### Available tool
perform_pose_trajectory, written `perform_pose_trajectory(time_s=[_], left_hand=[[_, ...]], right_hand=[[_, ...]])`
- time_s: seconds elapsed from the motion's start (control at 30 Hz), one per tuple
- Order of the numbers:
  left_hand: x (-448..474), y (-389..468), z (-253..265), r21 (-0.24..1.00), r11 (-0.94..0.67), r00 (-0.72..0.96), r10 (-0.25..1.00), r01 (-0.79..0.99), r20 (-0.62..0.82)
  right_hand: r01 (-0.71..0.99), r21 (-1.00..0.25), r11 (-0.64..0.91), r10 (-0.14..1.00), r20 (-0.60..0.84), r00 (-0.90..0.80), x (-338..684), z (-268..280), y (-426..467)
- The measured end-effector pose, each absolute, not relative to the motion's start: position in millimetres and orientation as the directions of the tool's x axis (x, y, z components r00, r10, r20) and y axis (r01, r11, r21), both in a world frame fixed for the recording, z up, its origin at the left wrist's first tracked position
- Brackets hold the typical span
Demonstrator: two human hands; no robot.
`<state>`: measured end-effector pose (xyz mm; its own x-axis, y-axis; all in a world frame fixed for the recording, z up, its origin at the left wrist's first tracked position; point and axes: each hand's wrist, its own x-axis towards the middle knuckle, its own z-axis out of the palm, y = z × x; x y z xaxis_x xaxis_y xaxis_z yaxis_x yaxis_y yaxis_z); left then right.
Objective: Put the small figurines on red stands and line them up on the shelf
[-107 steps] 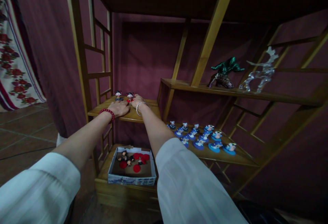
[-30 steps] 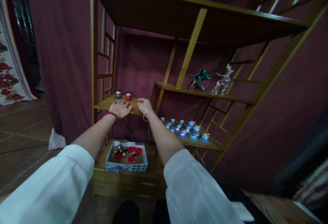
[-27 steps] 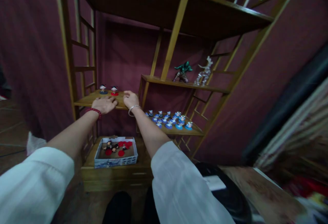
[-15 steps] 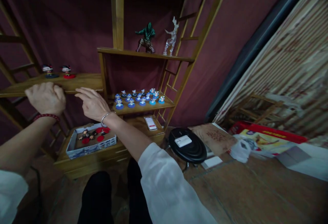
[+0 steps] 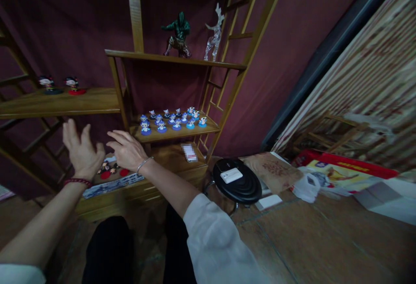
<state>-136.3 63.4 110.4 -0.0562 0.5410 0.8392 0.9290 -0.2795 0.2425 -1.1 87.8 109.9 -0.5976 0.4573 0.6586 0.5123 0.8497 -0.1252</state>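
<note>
Fingers apart, my left hand (image 5: 82, 150) hovers over the left side of a shallow cardboard box (image 5: 113, 185), holding nothing. My right hand (image 5: 126, 149) is just to its right, fingers stretched out and nothing visible in them, above the box's back right part. Inside the box lie several small dark-haired figurines (image 5: 112, 168) with red round bases, partly hidden by my hands. Two similar figurines stand on the left shelf (image 5: 94, 100): one on a dark base (image 5: 48, 85), the other on a red base (image 5: 75, 85).
Several small blue and purple figurines (image 5: 161, 126) stand in rows on the middle shelf. Above them are a green hooded statue (image 5: 179, 35) and a clear deer (image 5: 214, 33). A phone (image 5: 189, 153) lies below. On the right are a black stool (image 5: 237, 184) and a white bag (image 5: 307, 187).
Both hands have come down from the left shelf's edge to above the box, shifting right. The left hand's fingers have spread. The view has shifted slightly.
</note>
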Motion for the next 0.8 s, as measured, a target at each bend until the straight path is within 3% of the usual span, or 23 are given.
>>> perform_pose_trajectory(time_s=[0.2, 0.57, 0.7, 0.8], left_hand=[[-82, 60, 37, 0.328, -0.434, 0.009, 0.613, 0.839, 0.790], [-5, 73, -68, 0.543, -0.397, 0.115, 0.870, 0.740, 0.480], [11, 82, -89, 0.593, -0.368, 0.166, 0.915, 0.716, 0.367], [17, 86, -93, 0.591, -0.385, 0.183, 0.910, 0.709, 0.373]], right_hand=[[0.560, -0.159, 0.813, 0.525, 0.615, -0.588, 34, 66, 89], [0.729, -0.306, 0.612, 0.772, 0.431, -0.467, 110, -27, 93], [0.788, -0.370, 0.493, 0.861, 0.340, -0.379, 126, -55, 100], [0.780, -0.400, 0.481, 0.868, 0.339, -0.362, 131, -66, 105]])
